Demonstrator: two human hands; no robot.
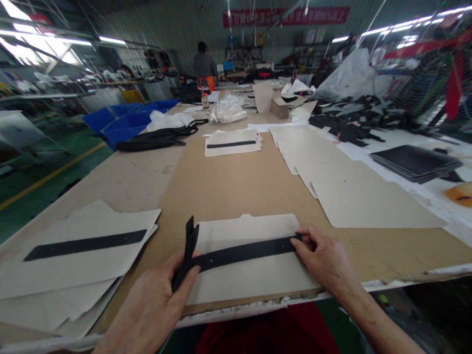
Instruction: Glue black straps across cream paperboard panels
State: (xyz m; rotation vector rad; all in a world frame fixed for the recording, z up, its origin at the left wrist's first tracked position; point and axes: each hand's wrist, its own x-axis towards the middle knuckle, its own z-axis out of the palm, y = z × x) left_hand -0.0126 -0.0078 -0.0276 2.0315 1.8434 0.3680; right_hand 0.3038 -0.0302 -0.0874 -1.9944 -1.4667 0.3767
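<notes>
A long black strip (247,252) stretches between my two hands, above a pale cardboard sheet (243,285) at the table's front edge. My left hand (158,290) is closed round a small bundle of black strips (189,246) that stands up from the fist, and its thumb presses the near end of the long strip. With thumb and fingers, my right hand (320,255) pinches the strip's other end near the sheet's right side. Small pale dots mark the strip near its ends. Whether it touches the sheet along its length I cannot tell.
Left lies a stack of pale sheets (84,270) with a black strip on top; a similar pile (232,150) lies farther back. Large pale sheets (368,196) and black panels (413,161) cover the right. Blue bins (125,128) stand beyond the left edge. A person (205,66) stands far off.
</notes>
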